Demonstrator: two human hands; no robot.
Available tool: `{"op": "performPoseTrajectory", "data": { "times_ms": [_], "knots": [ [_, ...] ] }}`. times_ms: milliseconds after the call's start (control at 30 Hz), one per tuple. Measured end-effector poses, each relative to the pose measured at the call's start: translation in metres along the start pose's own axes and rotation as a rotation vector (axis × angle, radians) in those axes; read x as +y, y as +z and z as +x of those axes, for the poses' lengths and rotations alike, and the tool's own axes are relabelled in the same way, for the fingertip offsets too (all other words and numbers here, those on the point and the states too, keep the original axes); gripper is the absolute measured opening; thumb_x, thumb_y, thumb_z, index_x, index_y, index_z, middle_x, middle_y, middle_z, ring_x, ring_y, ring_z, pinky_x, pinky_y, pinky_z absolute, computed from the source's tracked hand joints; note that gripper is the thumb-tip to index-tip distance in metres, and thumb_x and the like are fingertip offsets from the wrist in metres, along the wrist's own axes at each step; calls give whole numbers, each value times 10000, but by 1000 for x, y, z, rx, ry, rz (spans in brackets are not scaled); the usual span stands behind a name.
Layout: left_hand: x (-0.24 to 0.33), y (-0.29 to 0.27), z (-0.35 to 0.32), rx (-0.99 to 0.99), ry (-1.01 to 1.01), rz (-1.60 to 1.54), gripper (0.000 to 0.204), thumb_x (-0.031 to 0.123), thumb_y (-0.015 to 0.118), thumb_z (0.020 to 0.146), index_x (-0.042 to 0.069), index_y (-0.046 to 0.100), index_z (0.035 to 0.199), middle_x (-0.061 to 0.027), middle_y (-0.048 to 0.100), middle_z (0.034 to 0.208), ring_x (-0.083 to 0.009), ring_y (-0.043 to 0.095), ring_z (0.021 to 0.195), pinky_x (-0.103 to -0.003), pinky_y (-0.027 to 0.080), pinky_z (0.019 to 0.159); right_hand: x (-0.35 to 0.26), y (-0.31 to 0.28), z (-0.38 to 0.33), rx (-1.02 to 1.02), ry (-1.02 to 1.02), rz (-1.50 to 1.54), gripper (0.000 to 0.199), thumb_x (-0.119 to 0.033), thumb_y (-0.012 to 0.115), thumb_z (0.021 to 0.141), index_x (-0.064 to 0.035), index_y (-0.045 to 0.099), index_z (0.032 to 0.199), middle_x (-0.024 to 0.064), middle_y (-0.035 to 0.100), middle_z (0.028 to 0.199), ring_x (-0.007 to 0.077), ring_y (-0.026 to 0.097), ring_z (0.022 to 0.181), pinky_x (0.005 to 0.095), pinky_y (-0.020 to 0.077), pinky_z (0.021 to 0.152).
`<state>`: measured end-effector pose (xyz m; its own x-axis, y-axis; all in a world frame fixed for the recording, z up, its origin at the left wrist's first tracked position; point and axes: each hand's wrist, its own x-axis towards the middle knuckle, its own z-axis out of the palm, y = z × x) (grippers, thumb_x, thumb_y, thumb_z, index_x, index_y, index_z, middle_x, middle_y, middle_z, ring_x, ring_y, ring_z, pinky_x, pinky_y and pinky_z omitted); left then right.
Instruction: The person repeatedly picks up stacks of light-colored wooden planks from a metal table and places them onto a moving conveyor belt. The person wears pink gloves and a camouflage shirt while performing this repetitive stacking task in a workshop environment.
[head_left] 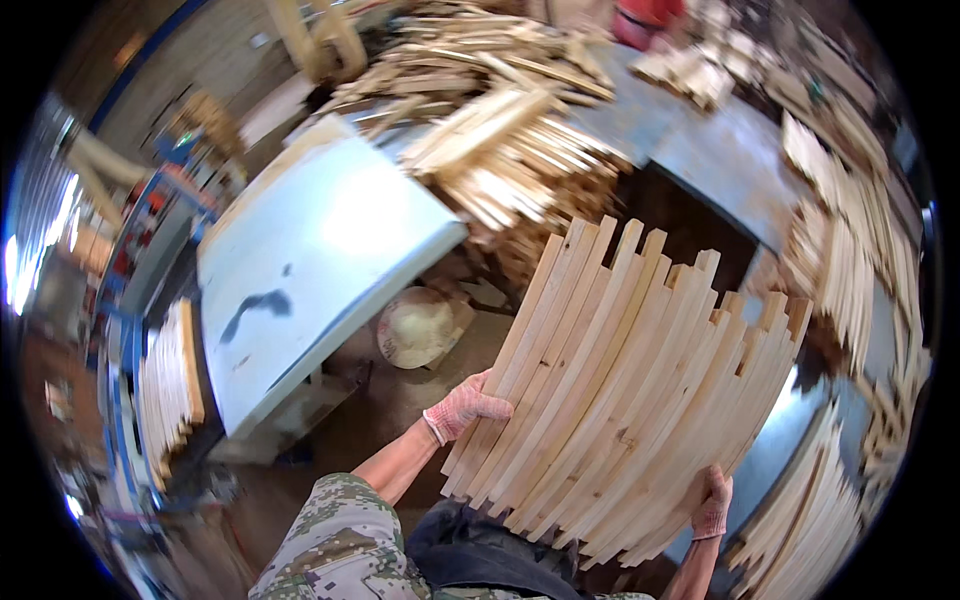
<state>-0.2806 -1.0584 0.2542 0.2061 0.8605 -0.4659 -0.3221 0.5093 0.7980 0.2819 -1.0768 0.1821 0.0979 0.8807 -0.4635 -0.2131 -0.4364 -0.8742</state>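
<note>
While both gloved hands clasp it, the slat bundle tilts.

The slat bundle hides both hands' palms; the far timber heaps blur.

Both arms come up from below, spread apart. The left hand, in a pinkish knitted work glove, sits at the end of a bare forearm angled up and to the right, its fingers curled flat and pressing inward; a camouflage-patterned short sleeve covers the upper arm. The right hand, gloved the same way, is raised on a bare, nearly upright forearm, fingers spread and gripping
</note>
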Motion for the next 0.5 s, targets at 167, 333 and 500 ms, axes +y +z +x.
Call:
{"op": "performPoseTrajectory", "data": {
  "times_ms": [167,333,500],
  "knots": [
    [24,-76,-106,189,259,-108,920,222,980,765,41,546,1556,-51,680,1419,-170,626,1278,-374,508,1106,-64,152,33,-202,-68,-22,728,-402,871,851,9,567,1370,58,668,1100,208,678,979,392,592,841],
    [55,-150,-232,365,367,-309,868,209,956,772,35,569,1530,-70,703,1394,-203,657,1260,-397,530,1096,-120,340,9,-538,-2,-123,553,-346,855,850,-14,649,1241,32,682,974,185,685,840,358,582,724],
    [50,-257,-328,523,356,-453,698,179,879,848,14,605,1469,-104,742,1270,-239,730,1143,-432,611,1001,-112,523,-14,-789,79,-302,354,-206,770,882,-19,688,1171,12,667,882,165,657,728,330,550,640]
  ]
}}
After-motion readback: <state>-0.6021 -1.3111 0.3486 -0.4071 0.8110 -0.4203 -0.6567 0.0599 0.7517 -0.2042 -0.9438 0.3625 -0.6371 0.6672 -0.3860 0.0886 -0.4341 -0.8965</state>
